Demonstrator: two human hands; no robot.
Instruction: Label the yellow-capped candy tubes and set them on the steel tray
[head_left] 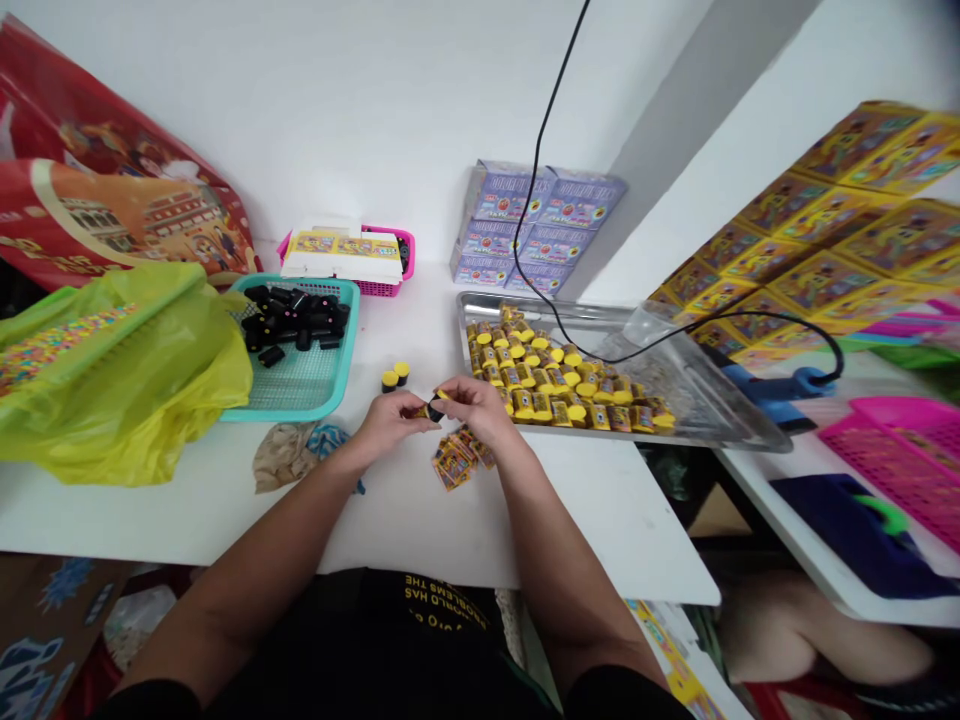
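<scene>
Between my two hands is a small black cylindrical container with some yellow at its upper edge. The fingers of my left hand pinch it from the left. From the other side, my right hand grips it with thumb and fingers. Just below the right hand lies a loose pile of printed yellow-orange labels. Two black containers with yellow caps stand upright beyond the left hand. To the right, a metal tray carries many yellow-capped containers with printed wrapping.
A teal basket holds black containers. Yellow plastic bag and crumpled cloth lie left. Behind are a pink basket and purple boxes. A black cable crosses the tray. Someone's leg shows lower right.
</scene>
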